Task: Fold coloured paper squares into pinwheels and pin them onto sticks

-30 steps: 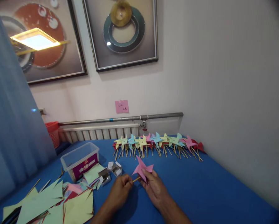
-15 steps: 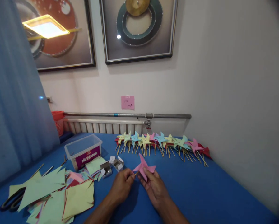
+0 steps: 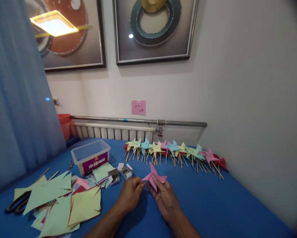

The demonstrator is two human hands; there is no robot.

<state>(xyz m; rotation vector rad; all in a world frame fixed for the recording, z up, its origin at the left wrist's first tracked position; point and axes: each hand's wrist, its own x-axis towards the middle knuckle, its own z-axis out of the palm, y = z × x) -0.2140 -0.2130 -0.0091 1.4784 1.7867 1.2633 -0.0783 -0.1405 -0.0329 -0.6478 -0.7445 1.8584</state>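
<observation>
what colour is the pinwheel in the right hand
The pinwheel is pink, shown best in the head view.

Your right hand [image 3: 164, 198] held a pinwheel [image 3: 154, 178] of smooth, matt paper; your left hand [image 3: 131, 194] pinched its bare wooden stick [image 3: 145, 182]. Your row of pinwheels [image 3: 173, 147] looked the same: matt paper, wood sticks. Cut sheets [image 3: 85, 206] beside you: matt paper. Tub [image 3: 76, 162]: clear, smooth plastic. Small boxes [image 3: 113, 178]: thin card. Your table cover [image 3: 200, 205] and curtain [image 3: 19, 99]: matt, cloth-like. Pipe [image 3: 108, 118]: dull metal. Left picture [image 3: 71, 39]: glossy, reflective.
</observation>
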